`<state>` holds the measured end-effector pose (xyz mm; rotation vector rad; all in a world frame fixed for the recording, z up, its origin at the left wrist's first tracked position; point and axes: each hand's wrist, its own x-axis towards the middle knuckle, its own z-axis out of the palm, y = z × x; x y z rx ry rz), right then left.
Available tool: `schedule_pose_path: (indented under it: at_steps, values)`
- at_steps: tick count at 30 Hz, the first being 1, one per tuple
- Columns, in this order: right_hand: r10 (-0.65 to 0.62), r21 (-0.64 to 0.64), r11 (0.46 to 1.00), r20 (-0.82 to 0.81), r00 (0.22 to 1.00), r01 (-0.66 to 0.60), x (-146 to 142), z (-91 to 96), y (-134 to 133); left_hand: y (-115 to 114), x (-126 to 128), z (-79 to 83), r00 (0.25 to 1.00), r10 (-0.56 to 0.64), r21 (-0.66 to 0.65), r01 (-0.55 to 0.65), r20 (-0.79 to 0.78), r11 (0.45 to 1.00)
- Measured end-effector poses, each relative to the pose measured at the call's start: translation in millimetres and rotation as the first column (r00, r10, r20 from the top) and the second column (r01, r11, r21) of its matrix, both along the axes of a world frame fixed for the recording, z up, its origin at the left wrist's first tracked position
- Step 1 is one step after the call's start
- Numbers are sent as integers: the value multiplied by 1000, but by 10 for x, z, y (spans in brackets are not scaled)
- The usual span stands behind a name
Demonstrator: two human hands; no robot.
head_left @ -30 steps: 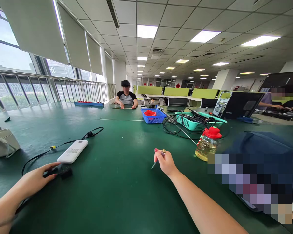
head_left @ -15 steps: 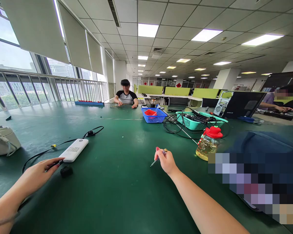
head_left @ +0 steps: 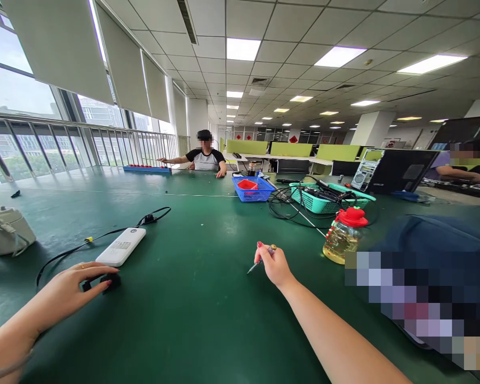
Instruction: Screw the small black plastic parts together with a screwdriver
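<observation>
My left hand [head_left: 74, 290] lies low on the green table [head_left: 192, 298] at the left, its fingers closed round a small black plug [head_left: 104, 281] on a black cable. Just beyond it sits a white power strip [head_left: 121, 246] with a black cord [head_left: 64, 255] running off to the left. My right hand [head_left: 275, 265] is stretched out over the middle of the table and pinches a thin screwdriver [head_left: 260, 260], tip pointing down and left, just above the surface.
A bottle of yellow oil with a red cap [head_left: 344, 234] stands to the right. Behind it are a teal basket [head_left: 324, 200] tangled with black cables and a blue basket [head_left: 251, 190]. A beige appliance [head_left: 6, 228] sits far left. A person [head_left: 205, 154] sits at the far end.
My left hand lifted off the black plug, reached toward the power strip, then came back down onto the plug. My right hand has hardly moved. The far person stretched an arm out to the left.
</observation>
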<state>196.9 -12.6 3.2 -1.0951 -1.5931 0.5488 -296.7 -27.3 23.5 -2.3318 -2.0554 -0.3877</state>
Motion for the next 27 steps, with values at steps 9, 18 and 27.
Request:
schedule_pose_path:
  at_steps: [9, 18, 27]
  values:
    - [13, 8, 1000, 11, 1000, -13, -6, 4, -11, 12, 17, -24, 999, -16, 9, 16, 42, 1000]
    - [18, 22, 1000, 13, 1000, -18, -9, 3, -12, 34, 66, -36, 998, -37, 18, 37, 49, 999]
    - [28, 6, 1000, 7, 1000, -28, -9, -6, -7, 31, 213, 21, 999, -29, -48, 31, 43, 998]
